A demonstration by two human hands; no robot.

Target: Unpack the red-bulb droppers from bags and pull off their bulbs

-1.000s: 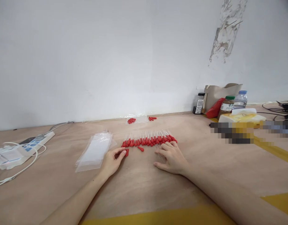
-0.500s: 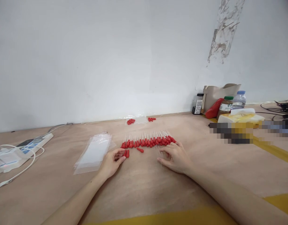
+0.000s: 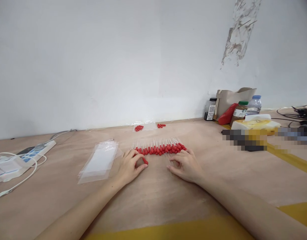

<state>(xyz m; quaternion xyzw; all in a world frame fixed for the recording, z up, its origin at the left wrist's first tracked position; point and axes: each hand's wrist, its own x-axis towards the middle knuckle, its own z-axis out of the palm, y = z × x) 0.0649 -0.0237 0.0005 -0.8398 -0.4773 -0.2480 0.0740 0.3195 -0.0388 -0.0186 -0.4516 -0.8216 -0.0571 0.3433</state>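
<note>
A row of several glass droppers with red rubber bulbs (image 3: 159, 149) lies on the brown table (image 3: 153, 196). My left hand (image 3: 130, 166) rests at the row's left end, fingers curled round one or two red-bulbed droppers (image 3: 145, 161). My right hand (image 3: 187, 165) lies at the row's right end with its fingers bent and pinched on some clear dropper tubes on the table. A stack of clear plastic bags (image 3: 100, 160) sits just left of my left hand.
Two clear bags with red droppers (image 3: 149, 126) lie by the wall. A power strip with white cables (image 3: 17, 161) is at far left. Bottles, a jar, a beige bag (image 3: 234, 103) and a tissue pack (image 3: 255, 123) stand at right, with black cables behind.
My left hand has slid right, gathering the loose red droppers toward the row's left end. My right hand has barely shifted.
</note>
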